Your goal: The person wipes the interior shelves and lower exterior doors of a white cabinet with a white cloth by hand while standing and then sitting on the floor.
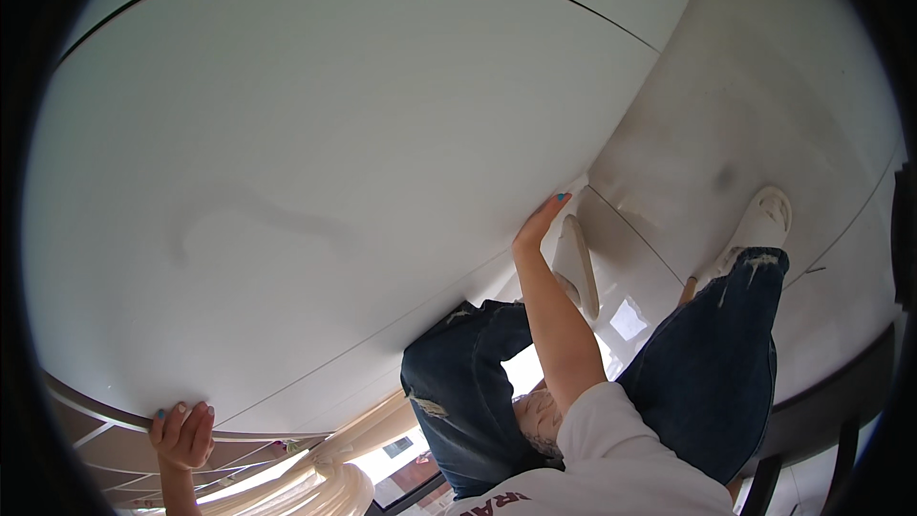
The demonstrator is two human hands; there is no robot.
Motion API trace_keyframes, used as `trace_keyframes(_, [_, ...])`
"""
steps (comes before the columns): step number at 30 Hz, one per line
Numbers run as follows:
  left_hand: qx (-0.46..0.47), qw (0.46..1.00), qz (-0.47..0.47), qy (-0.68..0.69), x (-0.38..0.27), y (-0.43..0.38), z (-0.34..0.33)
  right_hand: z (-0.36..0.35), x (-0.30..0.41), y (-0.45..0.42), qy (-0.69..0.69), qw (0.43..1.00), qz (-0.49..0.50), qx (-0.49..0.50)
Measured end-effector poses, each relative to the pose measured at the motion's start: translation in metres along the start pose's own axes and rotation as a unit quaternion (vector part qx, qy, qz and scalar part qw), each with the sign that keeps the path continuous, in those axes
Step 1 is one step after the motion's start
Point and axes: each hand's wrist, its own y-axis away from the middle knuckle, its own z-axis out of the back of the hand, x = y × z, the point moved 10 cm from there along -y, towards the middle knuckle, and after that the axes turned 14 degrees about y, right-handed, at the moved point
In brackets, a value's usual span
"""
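A large pale panel (344,129) with a smooth surface fills most of the view. My left hand (183,437) is at the lower left, its fingers bent over the panel's rim and their tips on the pale face. The left thumb cannot be made out. Between my knees my right forearm reaches up, and my right hand (542,224) lies along the panel's edge near the floor. Its thumb shows, with a teal nail; the other fingers are hidden, so its grip is unclear.
Glossy light floor tiles (688,122) spread to the right. My legs in torn jeans (466,380) and white shoes (764,218) stand close by. A gathered cream curtain (322,491) hangs beside a window at the bottom. Dark furniture legs (763,484) stand at lower right.
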Motion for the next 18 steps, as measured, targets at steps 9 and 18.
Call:
trace_keyframes(9, [-0.001, 1.000, 0.004, 0.001, -0.002, 0.002, 0.002, -0.060, 0.051, 0.177, 0.189, 0.974, 0.123, 0.027])
trace_keyframes(18, [0.012, 1.000, -0.017, -0.002, 0.002, -0.003, 0.001, -0.126, 0.093, 0.380, 0.250, 0.575, 0.741, 0.242])
